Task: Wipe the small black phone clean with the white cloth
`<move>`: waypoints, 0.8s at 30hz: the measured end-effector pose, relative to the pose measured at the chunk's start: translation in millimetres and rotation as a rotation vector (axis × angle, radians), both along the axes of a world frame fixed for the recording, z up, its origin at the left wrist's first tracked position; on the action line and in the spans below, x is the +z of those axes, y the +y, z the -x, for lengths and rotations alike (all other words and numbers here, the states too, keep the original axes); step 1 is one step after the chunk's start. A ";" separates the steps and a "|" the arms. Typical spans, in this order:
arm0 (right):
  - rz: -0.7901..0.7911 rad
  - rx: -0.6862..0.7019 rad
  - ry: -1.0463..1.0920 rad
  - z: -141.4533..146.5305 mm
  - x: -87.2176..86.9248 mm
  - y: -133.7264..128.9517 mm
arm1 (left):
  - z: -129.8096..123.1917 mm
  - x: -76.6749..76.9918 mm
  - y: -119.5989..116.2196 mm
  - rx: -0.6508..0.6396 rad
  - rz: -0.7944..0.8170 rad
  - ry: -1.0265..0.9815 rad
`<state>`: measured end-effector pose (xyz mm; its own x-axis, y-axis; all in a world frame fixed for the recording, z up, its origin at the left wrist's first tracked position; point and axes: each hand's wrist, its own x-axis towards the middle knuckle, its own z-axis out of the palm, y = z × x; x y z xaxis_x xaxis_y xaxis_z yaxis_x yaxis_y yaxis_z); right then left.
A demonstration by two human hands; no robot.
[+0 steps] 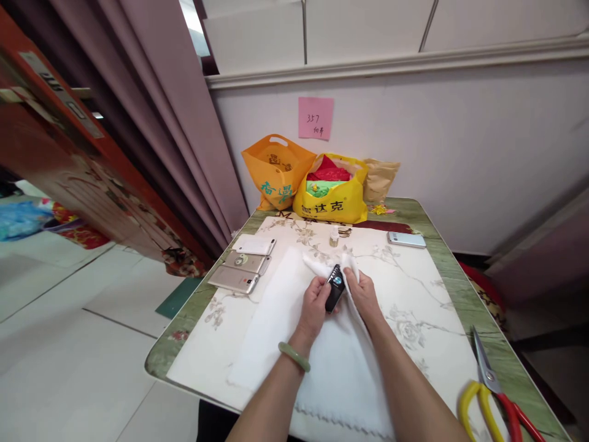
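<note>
My left hand (pixel 313 307) grips a small black phone (pixel 335 288) with a shiny edge and a round blue mark on its face. My right hand (pixel 363 296) pinches a fold of white cloth (pixel 348 265) against the phone's right side, fingers closed. Under both hands the rest of this white cloth (pixel 280 331) lies spread on the table, its zigzag-cut edge toward me. A green bangle (pixel 294 356) circles my left wrist. Part of the phone is hidden by my left fingers and the cloth.
Several phones lie about: a white one (pixel 256 245), two gold ones (pixel 234 279) at left, a silver one (pixel 405 239) at right. A small bottle (pixel 334 237) stands behind my hands. Scissors (pixel 490 376) lie near right. Orange (pixel 277 172) and yellow bags (pixel 331 199) stand behind.
</note>
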<state>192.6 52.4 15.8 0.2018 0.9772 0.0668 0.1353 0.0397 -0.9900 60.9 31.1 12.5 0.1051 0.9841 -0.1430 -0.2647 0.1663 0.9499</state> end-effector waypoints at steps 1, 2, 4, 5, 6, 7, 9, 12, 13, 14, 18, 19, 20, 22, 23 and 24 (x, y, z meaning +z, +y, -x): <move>0.010 0.045 0.025 -0.1 -0.4 -0.1 | -0.2 0.1 -0.2 0.013 0.001 -0.006; 0.021 0.082 0.042 0.0 -0.5 -0.3 | -0.4 0.2 -0.4 0.023 0.001 -0.013; 0.028 0.073 0.030 0.5 -0.6 -0.5 | -0.6 0.6 -0.9 0.023 0.000 -0.014; 0.026 0.039 0.014 0.6 -0.7 -0.5 | -0.7 0.9 -1.1 0.015 -0.002 -0.004; 0.028 0.010 0.007 0.6 -1.0 -0.5 | -0.7 1.1 -1.1 0.007 -0.004 0.007; 0.031 0.002 0.008 0.4 -1.2 -0.4 | -0.7 1.1 -1.1 0.002 -0.006 0.018; 0.030 0.029 0.017 -0.1 -1.7 -0.1 | -0.7 0.7 -0.9 0.002 -0.016 0.023; 0.030 -0.016 -0.036 -1.0 -2.1 0.3 | -0.6 -0.1 -0.8 -0.024 -0.034 0.013; 0.030 -0.055 -0.050 -1.1 -1.9 0.3 | -0.6 -0.1 -0.8 -0.036 -0.037 0.015; 0.034 -0.076 -0.046 -0.8 -1.6 0.1 | -0.5 0.1 -1.0 -0.046 -0.037 0.020; 0.051 0.003 0.003 2.6 0.5 -1.4 | -0.3 0.9 -1.5 -0.030 -0.023 0.018; 0.057 -0.009 -0.007 3.4 0.7 -1.5 | -0.4 0.7 -1.5 -0.038 -0.016 0.017; 0.064 -0.050 -0.019 3.8 0.6 -1.3 | -0.5 0.3 -1.4 -0.056 -0.011 0.016; 0.098 -0.152 0.009 2.6 -0.9 0.3 | -0.8 -0.7 -0.8 -0.086 -0.002 0.008; 0.122 -0.192 0.052 0.9 -2.2 1.6 | -0.7 -1.1 -0.3 -0.079 0.000 -0.011; 0.143 -0.218 0.100 -1.4 -3.6 3.1 | -0.3 -1.3 0.5 -0.050 -0.001 -0.048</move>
<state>194.0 55.5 12.2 0.4068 0.9081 -0.0996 0.0264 -0.1206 -0.9923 61.2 31.5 11.3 0.1612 0.9776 -0.1353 -0.3009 0.1792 0.9367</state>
